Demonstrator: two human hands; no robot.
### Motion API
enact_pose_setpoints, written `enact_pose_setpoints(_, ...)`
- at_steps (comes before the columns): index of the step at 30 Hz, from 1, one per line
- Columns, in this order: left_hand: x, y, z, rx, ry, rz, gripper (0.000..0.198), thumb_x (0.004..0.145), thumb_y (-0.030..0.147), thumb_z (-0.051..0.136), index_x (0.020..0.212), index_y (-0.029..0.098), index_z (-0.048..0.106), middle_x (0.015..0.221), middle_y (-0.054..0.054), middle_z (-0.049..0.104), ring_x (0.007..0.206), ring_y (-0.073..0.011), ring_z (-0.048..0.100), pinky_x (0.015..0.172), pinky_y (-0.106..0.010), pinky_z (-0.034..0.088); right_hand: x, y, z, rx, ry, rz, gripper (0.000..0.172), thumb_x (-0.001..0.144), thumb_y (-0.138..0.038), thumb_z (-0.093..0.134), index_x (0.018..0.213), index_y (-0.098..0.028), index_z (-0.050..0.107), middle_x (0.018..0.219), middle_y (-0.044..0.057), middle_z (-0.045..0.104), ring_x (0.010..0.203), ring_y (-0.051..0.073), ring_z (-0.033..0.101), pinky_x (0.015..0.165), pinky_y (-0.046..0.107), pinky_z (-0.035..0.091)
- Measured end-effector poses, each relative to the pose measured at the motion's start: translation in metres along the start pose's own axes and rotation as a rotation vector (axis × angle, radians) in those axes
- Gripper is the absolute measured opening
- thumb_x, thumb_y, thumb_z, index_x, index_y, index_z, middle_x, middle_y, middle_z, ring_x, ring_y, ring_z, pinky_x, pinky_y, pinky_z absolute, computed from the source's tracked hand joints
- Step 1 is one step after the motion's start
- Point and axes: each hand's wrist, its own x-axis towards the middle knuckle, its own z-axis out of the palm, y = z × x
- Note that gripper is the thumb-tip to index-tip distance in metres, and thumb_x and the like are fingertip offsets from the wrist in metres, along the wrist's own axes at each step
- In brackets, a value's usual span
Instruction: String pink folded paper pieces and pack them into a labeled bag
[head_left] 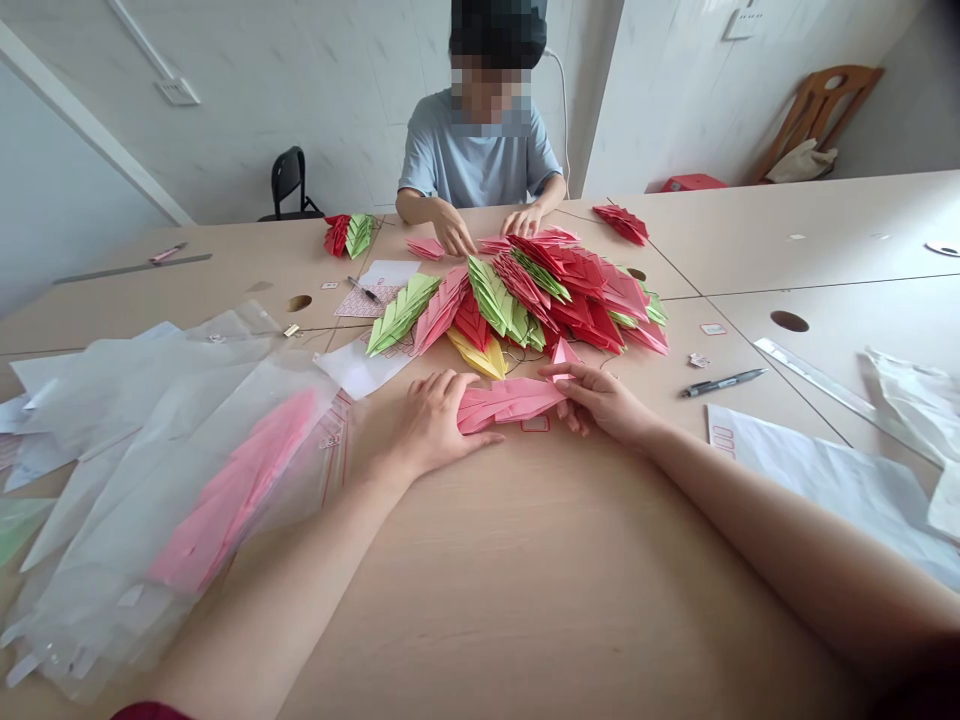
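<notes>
Head view. The left hand (pixel 433 425) and right hand (pixel 600 400) both hold a pink folded-paper strip (pixel 510 403), which lies crosswise near the middle of the worktop (pixel 540 560), its long axis running left to right. The left hand's grip closes around the strip's left end; the right hand's grip pinches its right end. Just beyond lies a heap of folded-paper strips (pixel 525 300) in red, green, pink and yellow. Toward the far edge, a co-worker's hands (pixel 487 225) touch the heap. Clear plastic bags (pixel 150 450) lie along the left edge; a pen (pixel 724 382) lies right.
</notes>
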Motion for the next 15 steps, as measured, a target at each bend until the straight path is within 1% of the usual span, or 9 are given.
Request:
enact_pose_setpoints(3, 0.0, 0.001, 0.001, -0.04, -0.017, 0.001, 0.077, 0.067, 0.076, 0.06, 0.119, 0.019, 0.057, 0.102, -0.01, 0.057, 0.097, -0.0283, 0.057, 0.088, -0.043, 0.045, -0.002, -0.003, 0.003, -0.022, -0.008, -0.028, 0.045, 0.091, -0.044, 0.053, 0.129, -0.02, 0.043, 0.062, -0.004, 0.06, 0.045, 0.009, 0.053, 0.04, 0.019, 0.043)
enact_pose_setpoints(7, -0.002, 0.008, 0.004, -0.125, -0.015, 0.009, 0.084, 0.067, 0.073, 0.063, 0.131, 0.02, 0.051, 0.104, -0.008, 0.055, 0.096, -0.0249, 0.058, 0.089, -0.039, 0.048, -0.003, -0.001, 0.007, -0.052, -0.054, -0.083, 0.046, 0.092, -0.043, 0.051, 0.131, -0.021, 0.04, 0.063, -0.004, 0.06, 0.046, 0.01, 0.054, 0.04, 0.019, 0.042)
enact_pose_setpoints(11, -0.004, 0.014, 0.007, -0.139, 0.012, -0.017, 0.084, 0.068, 0.07, 0.064, 0.133, 0.02, 0.049, 0.104, -0.009, 0.055, 0.096, -0.025, 0.06, 0.088, -0.038, 0.05, -0.003, 0.003, 0.009, -0.07, -0.062, -0.109, 0.046, 0.094, -0.044, 0.049, 0.133, -0.022, 0.038, 0.064, -0.004, 0.06, 0.046, 0.01, 0.054, 0.043, 0.021, 0.043)
enact_pose_setpoints(13, -0.002, 0.014, 0.003, -0.116, 0.001, 0.01, 0.085, 0.066, 0.073, 0.064, 0.133, 0.022, 0.051, 0.103, -0.009, 0.057, 0.096, -0.0264, 0.06, 0.088, -0.039, 0.048, -0.003, 0.001, 0.009, -0.089, -0.076, -0.117, 0.047, 0.094, -0.043, 0.048, 0.134, -0.022, 0.037, 0.064, -0.004, 0.061, 0.048, 0.01, 0.055, 0.046, 0.022, 0.045)
enact_pose_setpoints(15, 0.001, 0.012, -0.007, -0.115, -0.032, 0.041, 0.082, 0.066, 0.075, 0.063, 0.129, 0.024, 0.055, 0.104, -0.009, 0.06, 0.097, -0.0273, 0.06, 0.089, -0.04, 0.047, -0.004, -0.002, 0.006, -0.116, -0.101, -0.128, 0.048, 0.094, -0.043, 0.048, 0.135, -0.023, 0.036, 0.065, -0.003, 0.061, 0.049, 0.01, 0.055, 0.049, 0.023, 0.046)
